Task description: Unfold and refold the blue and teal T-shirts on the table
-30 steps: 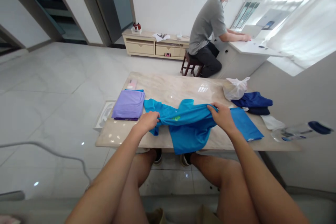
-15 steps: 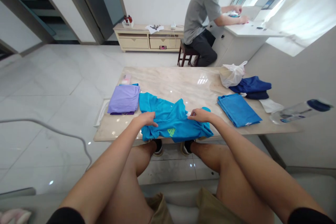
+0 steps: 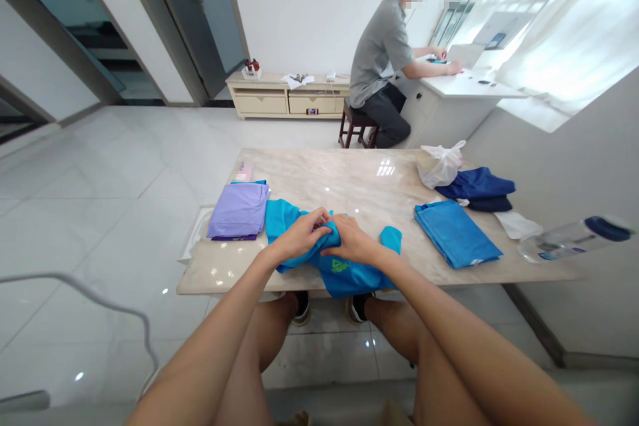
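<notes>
A bright blue shirt point(image 3: 352, 283) with a green printed logo lies crumpled at the near edge of the table. My left hand point(image 3: 305, 234) is closed on a bunched fold in its middle, fingers curled over the cloth. Right beside it, my right hand point(image 3: 352, 239) grips the same gathered fold, its thumb pointing left. The two hands nearly touch and cover part of the shirt. One blue end spreads out left of the hands, and a small flap shows at the right.
Folded purple clothing point(image 3: 238, 211) lies left on the marble-patterned table point(image 3: 319, 170). To the right are a folded blue garment point(image 3: 456, 233), dark blue cloth point(image 3: 476, 186), a white plastic bag point(image 3: 440, 165) and a clear bottle point(image 3: 574, 237). A person point(image 3: 382, 46) sits at a white desk beyond.
My hands have come together at the shirt's middle, the right moving left and the left moving right. The cloth between them is now bunched up. The view has tilted up slightly.
</notes>
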### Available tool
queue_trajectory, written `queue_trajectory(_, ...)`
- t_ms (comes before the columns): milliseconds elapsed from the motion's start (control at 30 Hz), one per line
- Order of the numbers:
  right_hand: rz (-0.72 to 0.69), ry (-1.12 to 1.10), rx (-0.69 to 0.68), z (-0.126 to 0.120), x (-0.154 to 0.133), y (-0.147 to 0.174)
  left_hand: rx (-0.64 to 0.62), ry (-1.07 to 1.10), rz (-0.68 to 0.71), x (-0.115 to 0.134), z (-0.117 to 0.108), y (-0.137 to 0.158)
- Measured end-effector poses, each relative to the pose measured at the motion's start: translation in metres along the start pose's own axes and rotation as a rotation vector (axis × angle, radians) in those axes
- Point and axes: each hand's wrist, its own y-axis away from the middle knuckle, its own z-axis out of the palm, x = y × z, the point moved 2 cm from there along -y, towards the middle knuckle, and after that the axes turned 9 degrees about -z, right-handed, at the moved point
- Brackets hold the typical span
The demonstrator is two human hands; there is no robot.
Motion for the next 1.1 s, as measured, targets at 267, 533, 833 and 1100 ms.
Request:
queue_trajectory(267, 0.095, -0.137, 0.413, -0.057, -0.022, 0.002, 0.068, -0.044, -0.046, 0.0, 0.008, 0.006)
queue_trajectory(533, 0.051, -0.211, 0.736, -0.083, -0.053, 0.013, 0.37, -0.136, -0.091, 0.012, 0.02, 0.005)
queue_trajectory(833, 0.114, -0.401, 0.978, -0.096, -0.049, 0.035, 0.294, -0.262, 0.011, 0.071, 0.054, 0.003)
queue_trajectory(1100, 0.187, -0.382, 1.096, -0.112, -0.056, 0.054, 0.133, -0.526, -0.067, 0.067, 0.051, 0.0)
